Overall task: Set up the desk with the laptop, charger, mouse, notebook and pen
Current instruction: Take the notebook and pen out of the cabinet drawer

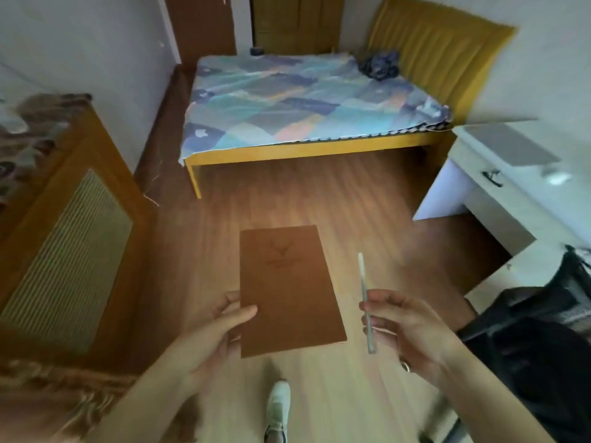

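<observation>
Here, in the head view, the left hand [220,321] pinches one brown notebook [287,292] at lower centre; the right hand [406,324] pinches one white pen [366,302] beside it. Best carried flat toward the white desk [499,199] at right, where one silver laptop [508,143] and one white mouse [558,178] already lie.

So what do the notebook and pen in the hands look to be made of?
Notebook: brown cover, matte, likely card or leather-look, with a faint stamped emblem and no glare. Pen: pale and thin, probably plastic; too blurred to be sure.
</observation>
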